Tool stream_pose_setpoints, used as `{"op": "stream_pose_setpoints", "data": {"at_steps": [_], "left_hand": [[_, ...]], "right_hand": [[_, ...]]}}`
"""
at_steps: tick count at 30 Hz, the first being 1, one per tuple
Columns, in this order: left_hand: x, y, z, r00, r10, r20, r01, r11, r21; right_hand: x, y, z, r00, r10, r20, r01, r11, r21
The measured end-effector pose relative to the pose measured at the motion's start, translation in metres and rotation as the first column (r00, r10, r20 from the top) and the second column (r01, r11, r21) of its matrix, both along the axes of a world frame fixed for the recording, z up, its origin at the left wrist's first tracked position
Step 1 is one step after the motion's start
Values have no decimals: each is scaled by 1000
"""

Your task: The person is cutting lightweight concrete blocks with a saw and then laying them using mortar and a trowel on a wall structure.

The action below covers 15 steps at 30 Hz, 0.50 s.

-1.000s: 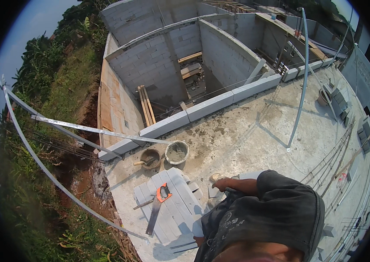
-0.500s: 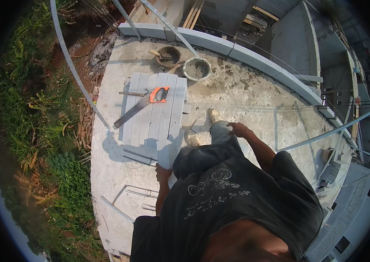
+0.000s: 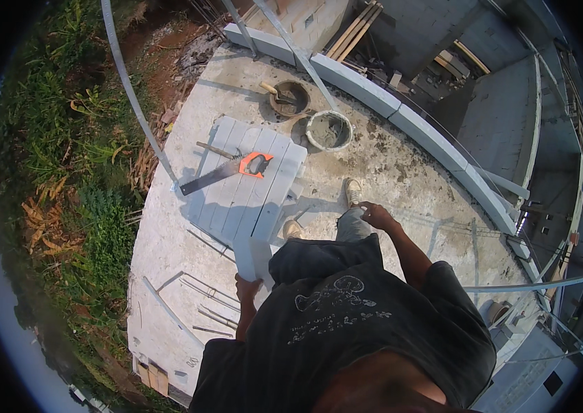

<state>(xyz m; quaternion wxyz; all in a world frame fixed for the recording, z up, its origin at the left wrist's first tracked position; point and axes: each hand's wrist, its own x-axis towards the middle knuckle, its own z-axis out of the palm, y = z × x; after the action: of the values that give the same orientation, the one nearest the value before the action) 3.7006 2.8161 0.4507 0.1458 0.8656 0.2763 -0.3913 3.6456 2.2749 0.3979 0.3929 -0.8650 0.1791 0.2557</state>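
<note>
My left hand [image 3: 247, 288] grips the lower end of a light grey block [image 3: 253, 256], held beside my shirt at the near edge of a stack of similar blocks [image 3: 242, 199]. Across the stack lies a hand saw [image 3: 226, 168] with an orange and black handle. A hammer-like tool with a wooden handle [image 3: 214, 149] rests just beyond the saw. In front of my right thigh, my right hand [image 3: 378, 215] has its fingers curled together; what is in them, if anything, is too small to make out.
Beyond the stack stand a dark bucket [image 3: 290, 98] with a trowel and a pale bucket [image 3: 329, 131] of grey mortar. A low block wall [image 3: 401, 113] curves along the far right. Thin metal bars [image 3: 209, 296] lie at left; plants [image 3: 99, 227] grow past the slab edge. Metal poles slant across.
My view has turned, so the stack and buckets appear shifted right. My feet have shifted a little. The grey block stays in my left hand, and my right hand remains curled.
</note>
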Motion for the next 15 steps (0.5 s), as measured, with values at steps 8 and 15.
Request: {"op": "stream_pose_setpoints", "data": {"at_steps": [8, 15], "left_hand": [[-15, -98, 24, 911, 397, 109, -357, 894, -269], [-13, -180, 13, 852, 522, 36, -463, 784, -413]], "right_hand": [[8, -201, 3, 946, -267, -185, 215, 942, -258], [52, -296, 9, 935, -271, -230, 210, 943, -257]]}}
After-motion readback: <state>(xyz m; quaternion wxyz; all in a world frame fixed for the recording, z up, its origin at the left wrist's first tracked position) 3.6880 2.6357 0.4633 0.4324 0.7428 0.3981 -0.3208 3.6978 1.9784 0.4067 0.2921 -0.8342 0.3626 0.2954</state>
